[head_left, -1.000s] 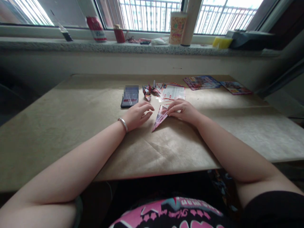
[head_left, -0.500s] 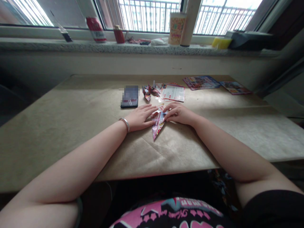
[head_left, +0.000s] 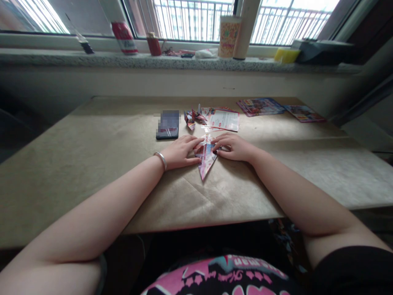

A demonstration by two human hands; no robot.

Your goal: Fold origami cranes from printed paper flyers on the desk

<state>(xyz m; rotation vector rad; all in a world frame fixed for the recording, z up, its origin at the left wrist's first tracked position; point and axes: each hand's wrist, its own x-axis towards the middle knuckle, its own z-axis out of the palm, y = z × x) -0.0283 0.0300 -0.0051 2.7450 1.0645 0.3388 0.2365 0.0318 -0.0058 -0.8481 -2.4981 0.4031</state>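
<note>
A folded piece of printed paper [head_left: 205,157], coloured pink, white and blue, lies on the table with its pointed end towards me. My left hand [head_left: 181,152], a silver bangle at its wrist, holds the paper's left side, fingers near the upper part and thumb lower down. On the opposite side, my right hand [head_left: 233,146] has its curled fingers and thumb at the paper's right edge. Fingertips cover parts of both edges. Just beyond the hands sit small folded paper pieces [head_left: 190,119] and a stack of printed sheets [head_left: 225,119].
A dark phone [head_left: 169,125] lies beyond my left hand. More printed cards [head_left: 260,106] lie at the table's far right, another pile [head_left: 303,114] beside them. A red can [head_left: 124,38], a patterned cup [head_left: 229,37] and a yellow object [head_left: 286,55] stand on the windowsill.
The folded paper shows wider between my hands, and its near tip has shifted slightly right. My right hand has moved a little to the right; the left fingers have drawn back slightly.
</note>
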